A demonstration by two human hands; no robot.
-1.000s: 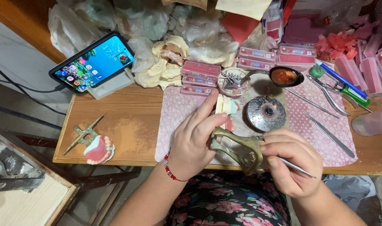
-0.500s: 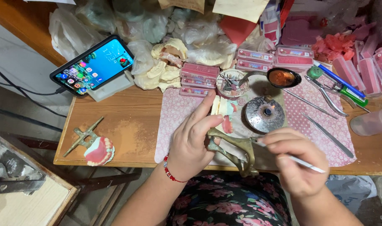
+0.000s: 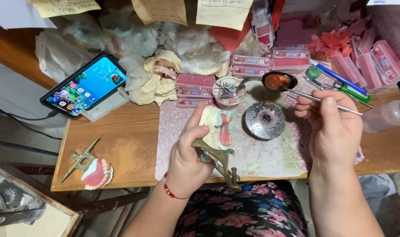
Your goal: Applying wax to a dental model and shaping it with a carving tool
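Note:
My left hand (image 3: pixel 189 151) grips a brass articulator (image 3: pixel 217 160) that carries a cream plaster cast with pink wax (image 3: pixel 219 127), held above the patterned mat (image 3: pixel 270 153). My right hand (image 3: pixel 333 127) holds a thin metal spatula (image 3: pixel 314 98); its tip reaches toward a small dark bowl of orange-brown wax (image 3: pixel 278 81). A round metal burner (image 3: pixel 265 120) stands on the mat between the two hands.
A lit phone (image 3: pixel 83 85) leans at the left. A second articulator with a pink denture (image 3: pixel 92 169) lies near the front left edge of the wooden table (image 3: pixel 121 149). Pink wax boxes (image 3: pixel 195 83), plastic bags, a clear bottle (image 3: pixel 386 116) and tools crowd the back.
My right hand has lifted away from the cast and moved up and right, bringing the spatula to the wax bowl. My left hand has tilted the cast upward.

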